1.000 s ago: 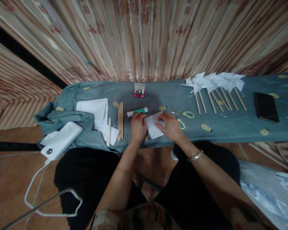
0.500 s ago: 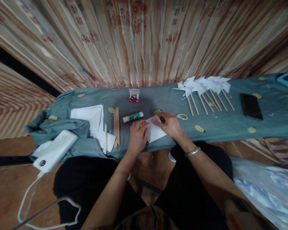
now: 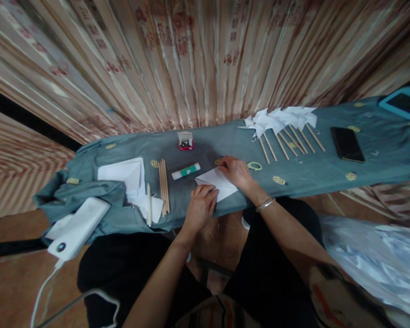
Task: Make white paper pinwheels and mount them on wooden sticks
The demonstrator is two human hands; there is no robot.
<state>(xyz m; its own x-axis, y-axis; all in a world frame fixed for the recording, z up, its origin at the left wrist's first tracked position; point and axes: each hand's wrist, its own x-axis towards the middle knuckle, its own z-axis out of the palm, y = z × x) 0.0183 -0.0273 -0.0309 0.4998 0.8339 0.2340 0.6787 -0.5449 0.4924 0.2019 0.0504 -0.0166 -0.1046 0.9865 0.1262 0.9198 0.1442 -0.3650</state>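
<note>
A small white paper square [image 3: 222,183] with crease lines lies on the cloth in front of me. My left hand [image 3: 201,206] is closed at its near left edge, fingers together and pressing on the paper. At the far right edge, the bent fingers of my right hand [image 3: 237,172] pinch the sheet; the fingertips are partly hidden. A glue stick [image 3: 186,171] with a green label lies just beyond my left hand. Several paper pinwheels [image 3: 278,119] on wooden sticks rest in a row to the far right.
Several bare wooden sticks [image 3: 164,187], a white pen [image 3: 149,205] and white paper sheets [image 3: 121,171] lie left. A small red box [image 3: 185,142] of metal pieces stands open at the back. A power bank [image 3: 78,228] with a cable, a black phone [image 3: 347,144] and a blue-framed device [image 3: 403,103] also sit on the cloth.
The paper now lies flatter and turned, with more of it showing. My left hand has slid toward its near edge, and my right hand has shifted slightly. The view has tilted a little.
</note>
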